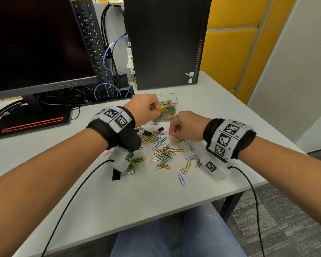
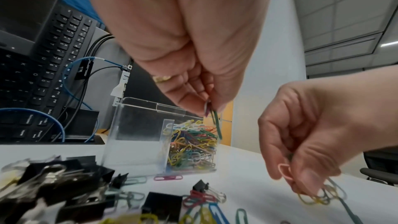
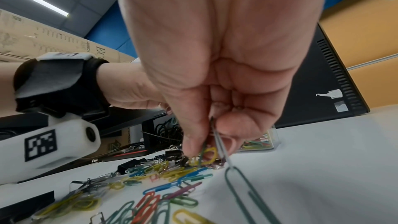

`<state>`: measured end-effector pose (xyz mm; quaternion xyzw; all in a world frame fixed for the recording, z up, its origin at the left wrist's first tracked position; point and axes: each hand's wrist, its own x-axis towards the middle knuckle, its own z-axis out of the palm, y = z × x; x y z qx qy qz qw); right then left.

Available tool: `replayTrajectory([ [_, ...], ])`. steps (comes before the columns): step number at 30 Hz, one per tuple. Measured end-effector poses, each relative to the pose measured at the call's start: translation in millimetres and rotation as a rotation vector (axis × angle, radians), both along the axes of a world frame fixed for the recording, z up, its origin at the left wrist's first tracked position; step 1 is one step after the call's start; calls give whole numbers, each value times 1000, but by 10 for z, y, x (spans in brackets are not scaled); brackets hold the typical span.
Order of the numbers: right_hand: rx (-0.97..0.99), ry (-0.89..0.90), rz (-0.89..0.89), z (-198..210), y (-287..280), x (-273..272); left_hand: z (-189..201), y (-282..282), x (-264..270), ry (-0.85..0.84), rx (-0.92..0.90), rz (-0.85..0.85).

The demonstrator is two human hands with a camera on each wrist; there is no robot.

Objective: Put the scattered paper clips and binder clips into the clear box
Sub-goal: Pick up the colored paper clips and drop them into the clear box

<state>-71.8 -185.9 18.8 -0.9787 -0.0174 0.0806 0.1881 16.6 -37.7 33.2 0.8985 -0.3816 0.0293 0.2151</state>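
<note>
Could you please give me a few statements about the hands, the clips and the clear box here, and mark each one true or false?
1. The left hand pinches paper clips above the clear box. True.
2. The clear box is empty. False: one compartment holds many coloured paper clips.
3. The right hand lies flat and open on the table. False: its fingers pinch paper clips just above the table.
4. Black binder clips lie on the table outside the box. True.
5. Every paper clip is in the box. False: many lie scattered on the table.

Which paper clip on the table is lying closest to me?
The blue paper clip is. In the head view it lies alone at the near end of the scattered clips on the table, closer to the table's front edge than every other clip.
</note>
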Motion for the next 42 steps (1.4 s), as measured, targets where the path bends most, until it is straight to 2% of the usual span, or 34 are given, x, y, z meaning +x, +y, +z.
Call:
replayTrajectory([
  [9, 81, -79, -49, 126, -96, 111, 35, -285, 304, -134, -330, 135],
  [19, 253, -406, -201, 525, -275, 510, -182, -340, 492, -118, -23, 110],
  [23, 325, -516, -258, 518, -270, 731, -175, -244, 488, -95, 2, 56],
  [28, 414, -562, -283, 368, -197, 875, -209, -129, 464, -91, 62, 22],
  [30, 379, -533, -264, 288, -176, 896, -218, -91, 466, -109, 80, 29],
  [38, 28, -396, -168, 141, -148, 907, -187, -20, 487, -124, 67, 74],
  [42, -121, -330, -50, 136, -75, 889, -186, -10, 475, -127, 79, 74],
])
